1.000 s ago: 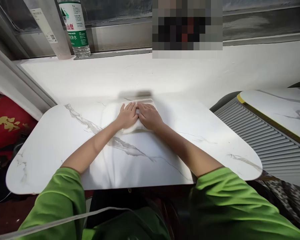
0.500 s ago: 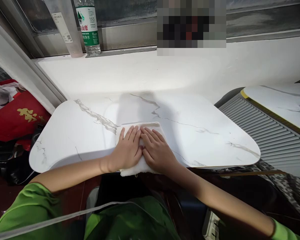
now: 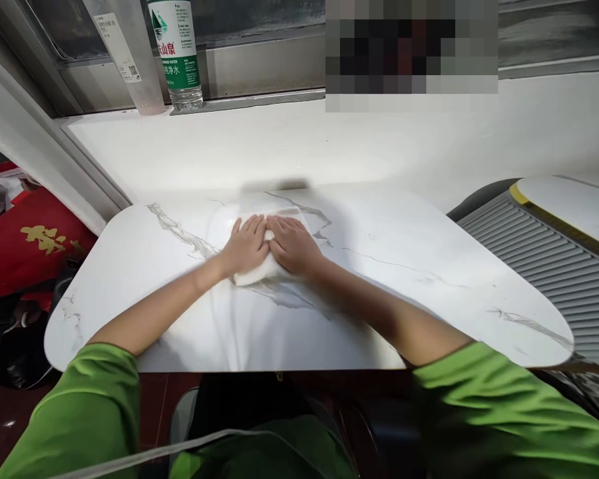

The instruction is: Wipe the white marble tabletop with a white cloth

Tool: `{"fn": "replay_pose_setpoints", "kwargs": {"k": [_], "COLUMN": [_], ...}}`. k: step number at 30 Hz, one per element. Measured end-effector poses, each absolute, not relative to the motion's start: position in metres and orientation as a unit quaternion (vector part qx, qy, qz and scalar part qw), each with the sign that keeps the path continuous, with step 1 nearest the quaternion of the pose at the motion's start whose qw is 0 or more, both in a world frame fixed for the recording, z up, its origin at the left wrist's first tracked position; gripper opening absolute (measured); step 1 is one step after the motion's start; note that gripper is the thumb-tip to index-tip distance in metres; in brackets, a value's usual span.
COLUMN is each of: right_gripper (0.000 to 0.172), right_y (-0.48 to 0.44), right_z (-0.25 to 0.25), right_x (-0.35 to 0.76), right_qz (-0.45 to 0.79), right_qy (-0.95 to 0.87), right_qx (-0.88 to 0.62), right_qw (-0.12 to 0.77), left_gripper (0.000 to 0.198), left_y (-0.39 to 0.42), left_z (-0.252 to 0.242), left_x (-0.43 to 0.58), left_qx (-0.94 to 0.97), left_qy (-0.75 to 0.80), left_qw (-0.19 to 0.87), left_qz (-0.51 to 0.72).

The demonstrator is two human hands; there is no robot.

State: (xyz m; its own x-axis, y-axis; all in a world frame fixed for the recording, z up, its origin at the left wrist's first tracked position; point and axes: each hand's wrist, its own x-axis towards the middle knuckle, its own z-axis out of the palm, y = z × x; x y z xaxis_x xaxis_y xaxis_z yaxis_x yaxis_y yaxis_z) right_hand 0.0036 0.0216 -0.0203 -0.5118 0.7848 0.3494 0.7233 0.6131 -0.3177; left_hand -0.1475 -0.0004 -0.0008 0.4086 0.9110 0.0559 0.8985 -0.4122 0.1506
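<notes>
1. The white cloth (image 3: 256, 275) lies on the shiny white surface (image 3: 130, 266), in front of you at 12 o'clock.
2. Your left hand (image 3: 244, 246) rests flat on its 9 o'clock side. Your right hand (image 3: 294, 245) rests flat on its 3 o'clock side. Your fingers are stretched out, and neither hand is clenched or pinching.
3. The cloth looks soft, floppy and light, so it should not break. You can't tell if it is wet.
4. The surface looks smooth, so the cloth may slide easily and its edges may bunch up. Wide palms suit it best.
5. Its bare corner at 7 o'clock looks good for pinching.
</notes>
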Motion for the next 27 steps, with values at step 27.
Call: {"fn": "replay_pose_setpoints", "kwargs": {"k": [27], "right_gripper": [0.044], "right_y": [-0.01], "right_z": [-0.025], "right_x": [-0.014], "right_qz": [0.04], "right_qy": [-0.864], "right_qx": [-0.437], "right_qw": [0.248], "left_gripper": [0.055], "left_y": [-0.026], "left_z": [-0.003], "left_x": [-0.166], "left_qx": [0.828], "left_qy": [0.555], "left_qw": [0.052], "left_qz": [0.063]}}
